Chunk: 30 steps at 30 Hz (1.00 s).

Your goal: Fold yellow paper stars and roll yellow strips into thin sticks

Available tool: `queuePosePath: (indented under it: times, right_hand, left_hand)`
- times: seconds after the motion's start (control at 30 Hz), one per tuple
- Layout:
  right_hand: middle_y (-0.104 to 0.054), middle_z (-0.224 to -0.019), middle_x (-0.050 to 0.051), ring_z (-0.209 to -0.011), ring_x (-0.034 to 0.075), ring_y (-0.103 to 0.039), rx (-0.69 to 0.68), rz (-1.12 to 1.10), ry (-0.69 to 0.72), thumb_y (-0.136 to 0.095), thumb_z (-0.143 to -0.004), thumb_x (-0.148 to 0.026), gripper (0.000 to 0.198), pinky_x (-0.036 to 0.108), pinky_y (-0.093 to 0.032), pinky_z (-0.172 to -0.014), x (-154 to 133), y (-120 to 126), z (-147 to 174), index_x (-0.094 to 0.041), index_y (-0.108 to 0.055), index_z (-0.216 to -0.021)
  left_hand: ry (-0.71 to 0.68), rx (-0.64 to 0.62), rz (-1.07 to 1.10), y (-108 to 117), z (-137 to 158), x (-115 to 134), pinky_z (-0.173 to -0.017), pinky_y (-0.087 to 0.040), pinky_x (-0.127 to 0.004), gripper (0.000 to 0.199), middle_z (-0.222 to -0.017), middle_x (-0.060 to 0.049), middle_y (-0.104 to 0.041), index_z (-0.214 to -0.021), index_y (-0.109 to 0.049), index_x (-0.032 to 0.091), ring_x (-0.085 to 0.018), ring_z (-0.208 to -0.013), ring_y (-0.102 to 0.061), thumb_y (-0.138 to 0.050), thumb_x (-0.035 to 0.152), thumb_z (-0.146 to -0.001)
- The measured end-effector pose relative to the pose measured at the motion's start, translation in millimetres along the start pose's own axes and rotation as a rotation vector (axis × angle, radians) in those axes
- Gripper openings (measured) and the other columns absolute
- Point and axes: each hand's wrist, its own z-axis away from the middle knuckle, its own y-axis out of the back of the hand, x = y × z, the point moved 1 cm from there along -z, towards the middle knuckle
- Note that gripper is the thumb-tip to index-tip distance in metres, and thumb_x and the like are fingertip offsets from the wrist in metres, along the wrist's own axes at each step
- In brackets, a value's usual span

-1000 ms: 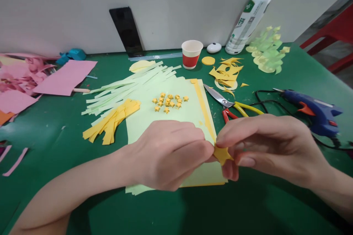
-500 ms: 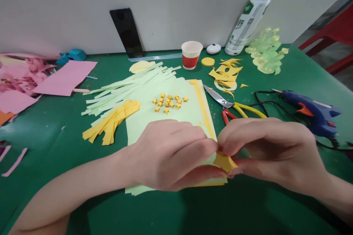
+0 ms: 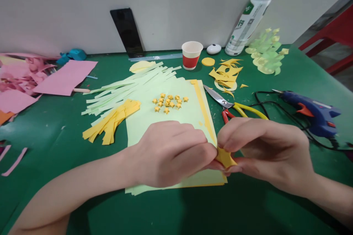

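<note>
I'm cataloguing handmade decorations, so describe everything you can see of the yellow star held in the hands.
The yellow star is plain yellow and looks like folded paper, with slightly curved-in edges between its points. It sits tilted, one point aimed toward the lower right. The left hand touches it on one side and the right hand on the other, hiding some points. In view, it overlaps the right edge of the pale green sheets.

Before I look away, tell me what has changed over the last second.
The paper star has turned a little and shifted slightly right and down in the picture. The right hand has brought its thumb in under it; the left hand has hardly moved. Neither has visibly let go. The small stars, yellow strips and scissors stayed put.
</note>
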Motion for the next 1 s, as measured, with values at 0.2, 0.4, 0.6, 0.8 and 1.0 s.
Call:
queuePosePath:
  times: [0.2,0.4,0.6,0.8,1.0]
  right_hand:
    - [-0.058,-0.082,-0.002,-0.073,0.006,-0.06,0.011,-0.092,-0.015,-0.061,-0.075,-0.006,0.031,0.012,-0.055,-0.059,2,-1,-2,-0.027,-0.061,-0.097]
    - [-0.06,-0.083,-0.001,-0.072,0.007,-0.06,-0.088,-0.052,-0.006,-0.069,-0.068,-0.009,0.026,0.014,-0.054,-0.065,3,1,-3,-0.021,-0.064,-0.09]
    - [-0.057,-0.079,-0.002,-0.065,0.003,-0.057,-0.052,-0.409,-0.205,-0.064,-0.076,-0.018,0.017,0.01,-0.053,-0.058,11,-6,-1,-0.025,-0.069,-0.09]
    - [-0.058,-0.075,-0.001,-0.063,0.004,-0.058,0.013,-0.408,-0.223,-0.061,-0.078,-0.016,0.015,0.011,-0.053,-0.055,10,-10,-1,-0.025,-0.07,-0.085]
    - [-0.059,-0.071,-0.001,-0.06,0.006,-0.058,0.186,-0.234,-0.142,-0.061,-0.078,-0.016,0.012,0.013,-0.053,-0.052,6,-14,4,-0.023,-0.07,-0.083]
  left_hand:
    - [0.039,0.015,-0.05,-3,0,0,-0.046,-0.028,-0.023,0.029,-0.054,0.003,-0.055,-0.065,-0.052,0.016,-0.009,-0.049,-0.039,-0.038,0.016,-0.091]
    - [-0.18,0.126,-0.144,3,-1,8,-0.041,-0.017,-0.028,0.031,-0.042,0.002,-0.041,-0.053,-0.055,0.016,-0.012,-0.045,-0.025,-0.043,0.011,-0.082]
    - [-0.214,0.113,-0.188,5,-2,10,-0.039,-0.017,-0.029,0.032,-0.04,0.001,-0.037,-0.049,-0.055,0.018,-0.012,-0.042,-0.024,-0.045,0.012,-0.08]
    - [-0.233,0.082,-0.162,3,-4,8,-0.039,-0.02,-0.027,0.029,-0.04,0.002,-0.04,-0.049,-0.054,0.016,-0.011,-0.043,-0.027,-0.046,0.007,-0.075]
    - [-0.136,0.151,-0.087,-5,-2,7,-0.041,-0.023,-0.025,0.033,-0.043,0.001,-0.044,-0.053,-0.052,0.014,-0.012,-0.046,-0.027,-0.042,0.008,-0.083]
